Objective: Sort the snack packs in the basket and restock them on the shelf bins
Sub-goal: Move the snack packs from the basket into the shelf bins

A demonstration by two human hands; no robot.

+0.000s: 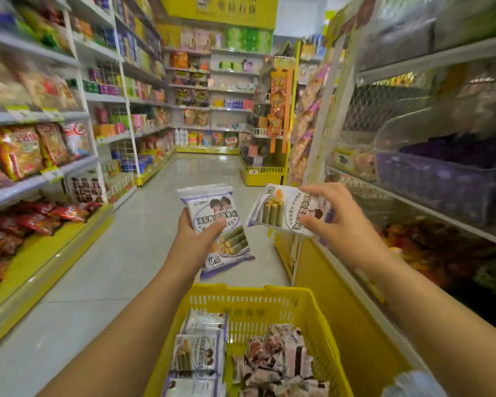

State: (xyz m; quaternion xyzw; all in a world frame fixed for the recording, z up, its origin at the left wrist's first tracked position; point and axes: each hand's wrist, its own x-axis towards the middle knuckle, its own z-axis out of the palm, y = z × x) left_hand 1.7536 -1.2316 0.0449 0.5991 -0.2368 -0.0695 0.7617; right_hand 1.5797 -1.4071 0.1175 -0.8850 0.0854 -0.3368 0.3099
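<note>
A yellow plastic basket (321, 333) stands low in front of me. Inside lie purple-and-white seaweed roll packs (196, 353) on the left and a heap of small pink-and-white wrapped snacks (278, 365) on the right. Above the basket, my left hand (196, 233) grips a small stack of the purple-and-white packs (221, 224), held upright. Beside it, my right hand (335, 216) pinches another such pack (278, 209), turned sideways and held toward the right-hand shelf. A purple bin (441, 184) on that shelf is blurred.
A shop aisle runs ahead between stocked shelves. The left shelves (40, 173) hold red and orange snack bags. The right shelf unit (413, 196) has wire racks, clear bins and a yellow base (327, 282). A yellow display stand (264, 173) stands further down.
</note>
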